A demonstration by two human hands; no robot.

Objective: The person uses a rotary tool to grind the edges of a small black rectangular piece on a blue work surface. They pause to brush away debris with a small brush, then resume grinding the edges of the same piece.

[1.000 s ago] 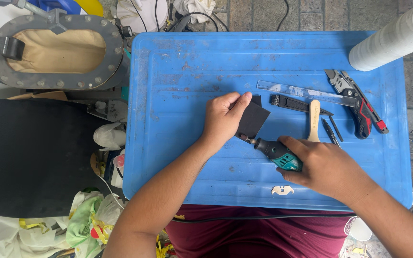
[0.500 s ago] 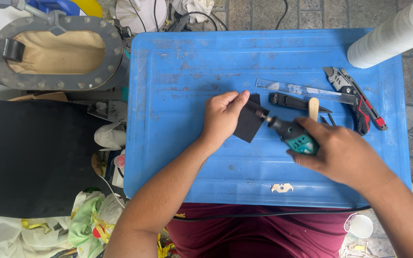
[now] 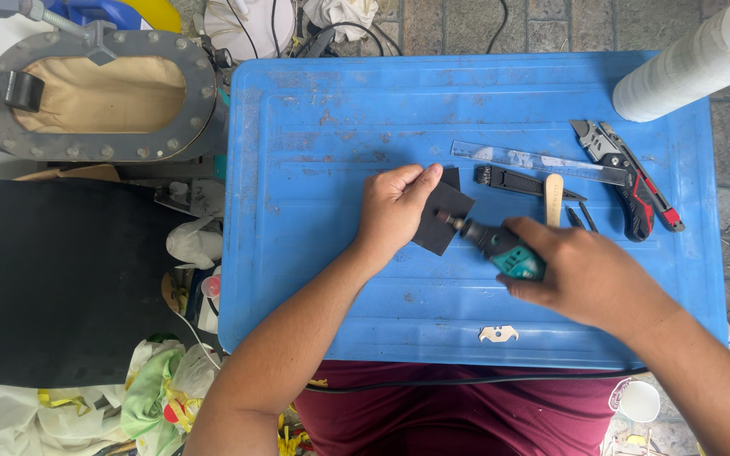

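Observation:
My left hand presses a small dark flat piece down on the blue table. A teal and black rotary tool is gripped in my right hand, with its tip touching the dark piece's right edge. The tool's black cord runs along the table's near edge.
Right of the hands lie a clear ruler, a black tool, a wooden stick, and a red and grey utility knife. A white roll crosses the far right corner. A spare blade lies near the front. A black sheet and a grey flanged part sit left.
My right hand has carried the rotary tool from the lower side of the dark piece round to its right edge. My left hand and the piece have shifted slightly.

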